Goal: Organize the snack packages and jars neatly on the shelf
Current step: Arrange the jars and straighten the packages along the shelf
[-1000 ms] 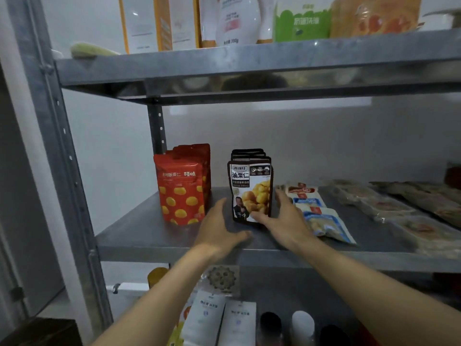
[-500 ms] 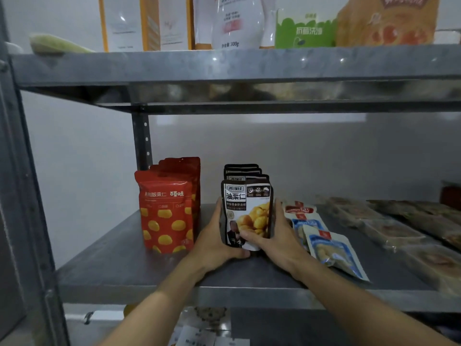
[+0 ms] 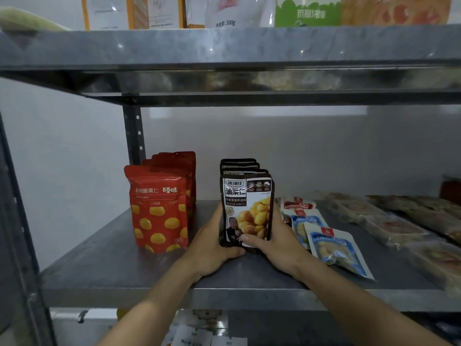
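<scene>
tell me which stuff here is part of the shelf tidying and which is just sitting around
In the job:
- black chestnut pouches, gripped by left hand and right hand
- red chestnut pouches
- blue peanut packets
- clear vacuum packs
- middle shelf

Lying about:
- green carton and 300g pouch on the top shelf
- white packs below

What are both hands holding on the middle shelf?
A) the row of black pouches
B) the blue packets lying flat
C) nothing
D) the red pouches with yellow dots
A: the left hand and right hand clasp the black pouches from both sides; the red pouches stand apart, untouched.
</scene>
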